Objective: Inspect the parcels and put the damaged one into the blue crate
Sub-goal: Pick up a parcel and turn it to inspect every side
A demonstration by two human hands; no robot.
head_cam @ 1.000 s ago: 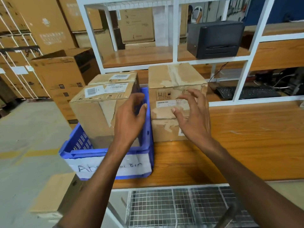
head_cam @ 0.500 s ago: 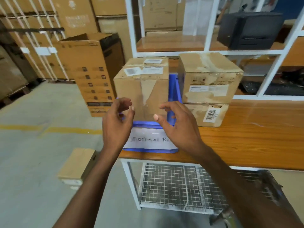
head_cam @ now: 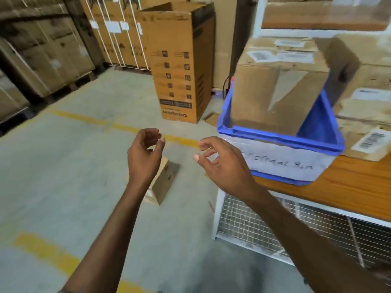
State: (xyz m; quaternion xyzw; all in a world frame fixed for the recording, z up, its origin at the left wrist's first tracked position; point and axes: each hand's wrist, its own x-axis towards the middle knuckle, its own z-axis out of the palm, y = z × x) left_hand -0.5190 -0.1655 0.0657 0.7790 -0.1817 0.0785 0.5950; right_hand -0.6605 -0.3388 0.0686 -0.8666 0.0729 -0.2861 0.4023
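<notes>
Parcel [head_cam: 279, 87] of brown cardboard stands in the blue crate [head_cam: 275, 135], rising well above the rim, with a pale wedge down its front face that looks like torn facing or tape. A second parcel [head_cam: 283, 44] sits just behind it. The crate rests at the end of the wooden tabletop [head_cam: 349, 191], with stacked parcels [head_cam: 372, 81] just beside its right wall.

The left grip [head_cam: 145, 157] and right grip [head_cam: 224, 168] hang over the floor, left of the crate and apart from it. Both have loosely curled fingers and hold nothing.

The box is probably stiff at its edges and softer across the scuffed faces; its weight cannot be judged. The safest hold is likely flat palms on two opposite side faces above the rim, away from the torn patch.
</notes>
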